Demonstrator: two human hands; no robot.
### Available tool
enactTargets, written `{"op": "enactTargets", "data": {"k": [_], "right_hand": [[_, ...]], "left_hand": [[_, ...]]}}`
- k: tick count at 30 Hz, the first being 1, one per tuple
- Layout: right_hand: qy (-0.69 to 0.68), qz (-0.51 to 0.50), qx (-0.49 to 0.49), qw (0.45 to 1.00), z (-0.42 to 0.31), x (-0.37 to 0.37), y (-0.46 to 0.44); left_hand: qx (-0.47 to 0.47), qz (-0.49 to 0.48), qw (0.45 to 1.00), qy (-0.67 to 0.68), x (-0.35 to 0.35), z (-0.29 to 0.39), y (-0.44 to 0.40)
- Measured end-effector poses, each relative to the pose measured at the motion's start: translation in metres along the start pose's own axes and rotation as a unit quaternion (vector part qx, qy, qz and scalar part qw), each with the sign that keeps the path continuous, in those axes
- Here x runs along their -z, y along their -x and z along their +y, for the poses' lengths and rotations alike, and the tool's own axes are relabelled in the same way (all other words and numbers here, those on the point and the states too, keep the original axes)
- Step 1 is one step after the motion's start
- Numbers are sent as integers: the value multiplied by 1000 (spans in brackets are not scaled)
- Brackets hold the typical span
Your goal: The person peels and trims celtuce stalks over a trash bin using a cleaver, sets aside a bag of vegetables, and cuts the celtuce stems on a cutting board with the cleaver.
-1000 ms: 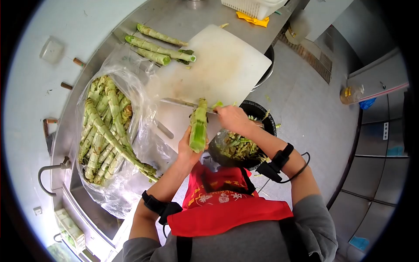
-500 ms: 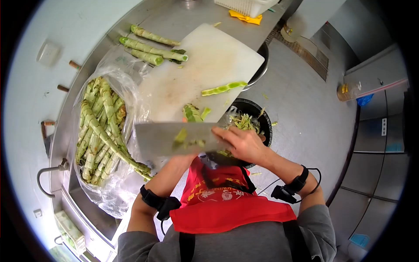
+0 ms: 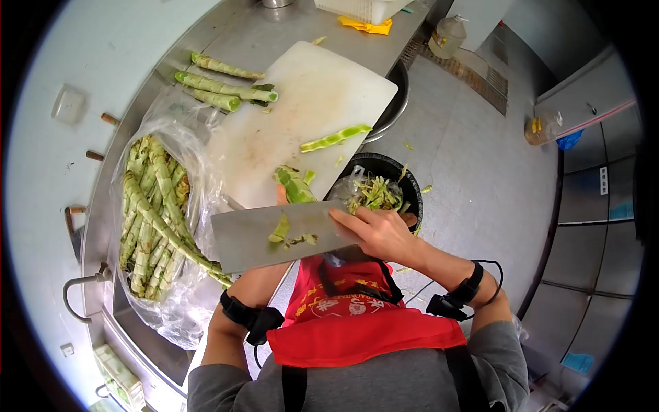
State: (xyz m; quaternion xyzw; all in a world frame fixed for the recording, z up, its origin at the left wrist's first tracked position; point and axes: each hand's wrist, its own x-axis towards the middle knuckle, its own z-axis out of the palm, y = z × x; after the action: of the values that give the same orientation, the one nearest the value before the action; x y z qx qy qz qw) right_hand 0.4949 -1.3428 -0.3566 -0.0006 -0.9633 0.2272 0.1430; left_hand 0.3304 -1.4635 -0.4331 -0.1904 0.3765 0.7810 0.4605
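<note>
My right hand (image 3: pixel 388 235) grips a wide cleaver (image 3: pixel 257 240), its blade turned flat to the camera with green scraps stuck on it. Behind the blade, my left hand (image 3: pixel 282 195) is mostly hidden; only a fingertip shows beside a partly peeled green stalk (image 3: pixel 295 184). That stalk's lower part is also covered by the blade. On the white cutting board (image 3: pixel 309 82) lie a long strip of peel (image 3: pixel 335 138) and a small green piece (image 3: pixel 309 177). Unpeeled stalks (image 3: pixel 226 87) rest at the board's far left corner.
A plastic bag (image 3: pixel 195 158) full of stalks (image 3: pixel 152 213) lies at left beside the sink (image 3: pixel 147 329). Right of the board, a black bin (image 3: pixel 414 192) holds peelings. A metal bowl (image 3: pixel 401 103) stands partly under the board. A white basket (image 3: pixel 364 8) and yellow cloth (image 3: pixel 367 26) are at the far end.
The cleaver has turned from edge-on to flat above my left hand, picking up green scraps. A long peel strip now lies on the board. The stalk has moved lower behind the blade.
</note>
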Motion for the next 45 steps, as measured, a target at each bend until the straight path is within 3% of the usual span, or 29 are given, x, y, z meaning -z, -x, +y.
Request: {"op": "enactTargets", "data": {"k": [11,15,18,24,27,30,33,36,39,45], "right_hand": [[-9,-46,-40,998,8,-9,-12],[-13,-37,-64,997,34,-37,-25],[0,-36,-61,997,39,-44,-35],[-13,-59,-64,996,26,-33,-44],[-1,-61,-84,995,37,-56,-56],[8,-85,-104,991,52,-79,-73],[3,-105,-105,989,53,-78,-83],[5,-123,-109,986,47,-70,-90],[9,-153,-123,981,52,-84,-97],[2,-207,-174,963,60,-91,-124]], "left_hand": [[-12,21,999,32,-4,-9,5],[12,-44,998,-49,22,-3,3],[2,40,999,-34,6,1,10],[38,1,999,27,13,5,5],[35,30,998,-52,10,4,8],[44,58,997,-37,2,6,12],[43,44,997,-51,13,8,7],[49,-35,998,7,25,12,5],[45,6,999,-30,14,14,12],[43,-12,999,-14,40,14,17]]}}
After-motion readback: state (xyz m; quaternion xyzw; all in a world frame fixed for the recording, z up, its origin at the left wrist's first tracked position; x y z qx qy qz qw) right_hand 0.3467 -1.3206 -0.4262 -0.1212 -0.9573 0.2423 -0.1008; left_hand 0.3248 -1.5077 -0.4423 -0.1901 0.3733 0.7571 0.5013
